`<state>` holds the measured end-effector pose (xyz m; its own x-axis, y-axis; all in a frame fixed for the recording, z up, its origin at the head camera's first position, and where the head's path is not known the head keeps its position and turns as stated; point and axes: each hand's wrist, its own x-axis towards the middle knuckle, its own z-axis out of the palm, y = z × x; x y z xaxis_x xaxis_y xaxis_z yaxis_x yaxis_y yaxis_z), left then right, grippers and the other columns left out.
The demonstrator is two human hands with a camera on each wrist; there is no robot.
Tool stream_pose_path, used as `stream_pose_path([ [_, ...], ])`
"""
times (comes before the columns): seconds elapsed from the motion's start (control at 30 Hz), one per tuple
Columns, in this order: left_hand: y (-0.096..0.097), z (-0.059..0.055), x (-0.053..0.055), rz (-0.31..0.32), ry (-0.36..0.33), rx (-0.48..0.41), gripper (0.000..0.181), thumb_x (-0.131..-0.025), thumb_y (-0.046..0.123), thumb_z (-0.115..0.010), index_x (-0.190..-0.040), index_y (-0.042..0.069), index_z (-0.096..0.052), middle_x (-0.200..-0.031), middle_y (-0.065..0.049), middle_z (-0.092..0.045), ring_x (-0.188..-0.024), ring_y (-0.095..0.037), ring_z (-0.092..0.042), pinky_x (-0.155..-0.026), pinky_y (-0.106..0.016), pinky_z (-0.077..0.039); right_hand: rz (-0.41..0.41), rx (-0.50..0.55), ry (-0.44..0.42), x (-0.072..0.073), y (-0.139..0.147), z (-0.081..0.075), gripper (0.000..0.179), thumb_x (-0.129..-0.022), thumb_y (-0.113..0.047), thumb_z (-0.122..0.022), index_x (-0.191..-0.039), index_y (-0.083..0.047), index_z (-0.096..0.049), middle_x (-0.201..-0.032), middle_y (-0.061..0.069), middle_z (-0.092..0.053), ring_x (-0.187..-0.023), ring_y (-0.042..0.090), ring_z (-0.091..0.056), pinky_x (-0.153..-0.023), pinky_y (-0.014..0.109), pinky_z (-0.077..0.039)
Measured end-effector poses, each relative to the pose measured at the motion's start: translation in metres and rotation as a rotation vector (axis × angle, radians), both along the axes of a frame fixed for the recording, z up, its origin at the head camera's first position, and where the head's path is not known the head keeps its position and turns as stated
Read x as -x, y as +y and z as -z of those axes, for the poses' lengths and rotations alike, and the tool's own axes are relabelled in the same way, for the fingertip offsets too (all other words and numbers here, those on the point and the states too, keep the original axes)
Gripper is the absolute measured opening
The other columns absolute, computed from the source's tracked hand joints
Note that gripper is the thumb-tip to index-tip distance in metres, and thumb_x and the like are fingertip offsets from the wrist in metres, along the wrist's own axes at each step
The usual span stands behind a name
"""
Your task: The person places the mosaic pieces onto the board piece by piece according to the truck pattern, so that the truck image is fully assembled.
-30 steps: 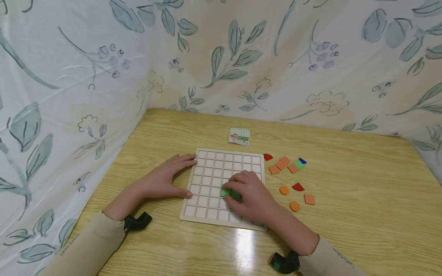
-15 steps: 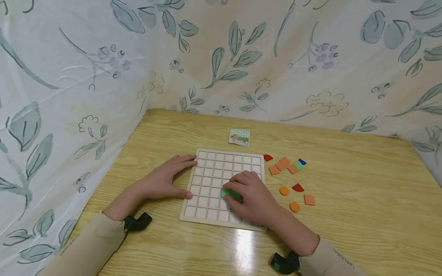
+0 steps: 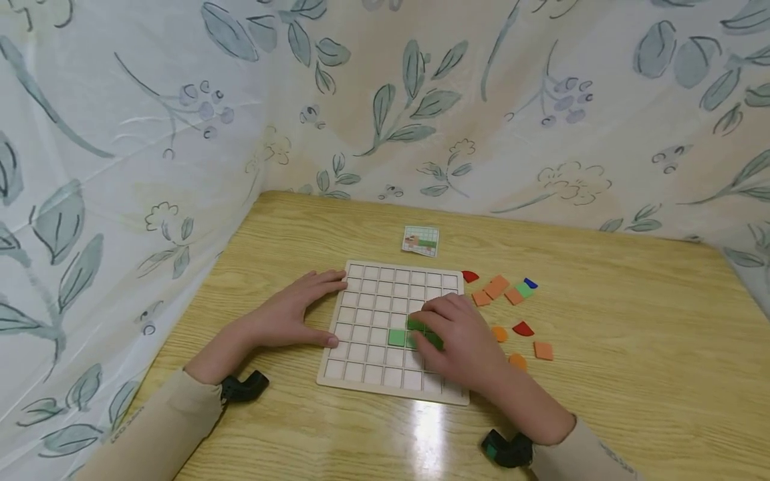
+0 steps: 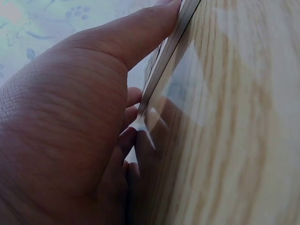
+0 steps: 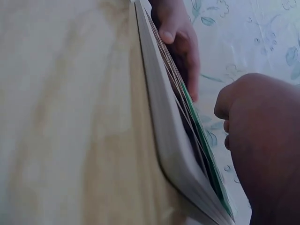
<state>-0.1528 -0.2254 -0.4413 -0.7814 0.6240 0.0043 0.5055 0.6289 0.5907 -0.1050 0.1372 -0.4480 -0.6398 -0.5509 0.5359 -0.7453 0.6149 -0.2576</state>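
Here, the left hand [image 3: 285, 317], thumb and fingers apart, touches the board [image 3: 369, 372] at its left edge, a useful brace. Toward the right edge, the right hand [image 3: 462, 341] covers some green tiles [image 3: 396, 337], grip unclear; square each before pressing.

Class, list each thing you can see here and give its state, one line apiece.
Grid board: flat on the table, partly filled
Left hand: touching the board's left edge
Right hand: over the board; grip unclear
Light green square: on the board, fully visible
Dark green pieces: partly hidden
Picture card: face up
Red pieces: loose
Orange squares: loose
Orange discs: loose, partly hidden
Blue piece: loose
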Motion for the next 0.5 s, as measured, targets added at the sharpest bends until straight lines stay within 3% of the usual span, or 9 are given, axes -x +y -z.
stream_pose_path([
  [0.2, -0.002, 0.001, 0.001, -0.005, 0.001, 0.0, 0.107, -0.084, 0.068, -0.088, -0.17, 0.023, -0.043, -0.18, 0.005, -0.026, -0.166, -0.042, -0.012, -0.133, -0.064, -0.013, 0.008, 0.008, 0.05, 0.005, 0.013, -0.002, 0.023, -0.093, -0.017, -0.081, -0.113, -0.006, -0.083, -0.109, 0.004, -0.074, -0.104, 0.027, -0.065, -0.094, 0.049, -0.053],
  [0.5, -0.001, 0.002, 0.003, 0.01, 0.013, -0.001, 0.106, -0.084, 0.069, -0.087, -0.17, 0.024, -0.043, -0.179, 0.006, -0.026, -0.166, -0.041, -0.013, -0.133, -0.062, -0.012, 0.111, 0.018, 0.074, 0.01, 0.056, -0.005, 0.024, -0.091, -0.014, -0.082, -0.111, -0.001, -0.082, -0.106, 0.009, -0.074, -0.099, 0.032, -0.065, -0.087, 0.05, -0.051],
])
